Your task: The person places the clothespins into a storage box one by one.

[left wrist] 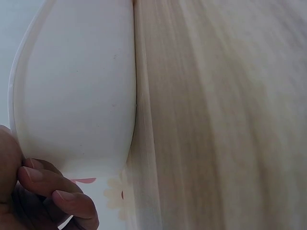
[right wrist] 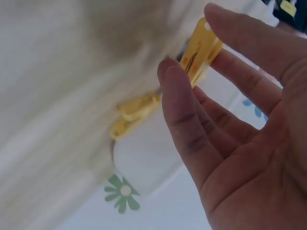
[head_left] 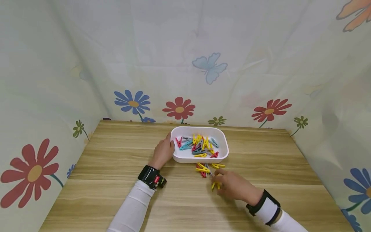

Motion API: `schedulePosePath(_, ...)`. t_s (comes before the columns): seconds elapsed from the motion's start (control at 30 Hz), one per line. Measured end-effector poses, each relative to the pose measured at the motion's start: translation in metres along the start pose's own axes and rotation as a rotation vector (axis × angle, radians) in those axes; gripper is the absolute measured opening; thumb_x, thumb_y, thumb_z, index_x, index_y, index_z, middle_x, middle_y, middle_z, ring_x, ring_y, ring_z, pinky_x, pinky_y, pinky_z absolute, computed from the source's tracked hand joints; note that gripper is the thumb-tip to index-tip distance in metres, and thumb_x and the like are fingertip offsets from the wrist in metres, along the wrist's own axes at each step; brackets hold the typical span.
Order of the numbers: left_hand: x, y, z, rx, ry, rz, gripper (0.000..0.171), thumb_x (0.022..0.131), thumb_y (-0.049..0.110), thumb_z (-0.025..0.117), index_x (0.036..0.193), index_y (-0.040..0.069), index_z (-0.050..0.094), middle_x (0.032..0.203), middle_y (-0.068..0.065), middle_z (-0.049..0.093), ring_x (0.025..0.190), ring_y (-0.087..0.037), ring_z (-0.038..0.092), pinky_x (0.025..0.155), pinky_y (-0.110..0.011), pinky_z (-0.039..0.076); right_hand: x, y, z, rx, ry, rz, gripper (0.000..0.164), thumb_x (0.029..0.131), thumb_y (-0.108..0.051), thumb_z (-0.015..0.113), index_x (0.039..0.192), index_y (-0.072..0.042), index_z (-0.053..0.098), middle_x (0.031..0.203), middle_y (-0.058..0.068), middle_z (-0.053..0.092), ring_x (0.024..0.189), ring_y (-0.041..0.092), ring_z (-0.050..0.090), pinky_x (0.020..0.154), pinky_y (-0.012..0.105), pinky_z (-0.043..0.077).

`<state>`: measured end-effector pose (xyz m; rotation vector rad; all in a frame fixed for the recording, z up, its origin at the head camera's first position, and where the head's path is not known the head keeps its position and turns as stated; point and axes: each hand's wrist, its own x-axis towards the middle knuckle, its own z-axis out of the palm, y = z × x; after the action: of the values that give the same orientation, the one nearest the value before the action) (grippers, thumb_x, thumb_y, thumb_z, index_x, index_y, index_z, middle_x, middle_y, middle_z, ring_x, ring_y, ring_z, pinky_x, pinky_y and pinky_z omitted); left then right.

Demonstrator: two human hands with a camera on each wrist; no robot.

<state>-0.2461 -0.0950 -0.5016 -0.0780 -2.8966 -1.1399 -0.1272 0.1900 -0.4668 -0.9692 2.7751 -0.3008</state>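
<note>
A white plastic tray [head_left: 185, 159] holds a heap of red, yellow, grey and teal clothespins [head_left: 200, 146]. My left hand [head_left: 163, 152] grips the tray's left end, and in the left wrist view its fingers [left wrist: 45, 184] curl at the outer wall. In front of the tray, my right hand [head_left: 234, 186] pinches a yellow clothespin [right wrist: 197, 50] between thumb and fingers. Just beyond it, a small pile of red, yellow and grey clothespins [head_left: 203, 169] lies on the table, with another yellow clothespin [head_left: 218, 166] beside it.
The wood-grain table [head_left: 121, 145] meets a flower-patterned cloth [head_left: 240, 80] behind the tray and at both sides. Black bands with devices sit on both wrists.
</note>
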Motion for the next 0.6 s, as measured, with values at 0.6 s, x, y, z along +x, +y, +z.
schedulePosePath(0.6, 0.000, -0.001, 0.000, 0.013, 0.001, 0.012, 0.056, 0.104, 0.026, 0.043, 0.152, 0.001, 0.031, 0.137, -0.024, 0.057, 0.088, -0.026, 0.064, 0.054, -0.026, 0.042, 0.005, 0.002, -0.070, -0.107, 0.145, 0.030, 0.037, 0.080, -0.027, 0.081, 0.114, -0.014, 0.072, 0.121, 0.012, 0.064, 0.087, 0.019, 0.066, 0.075, 0.035, 0.058)
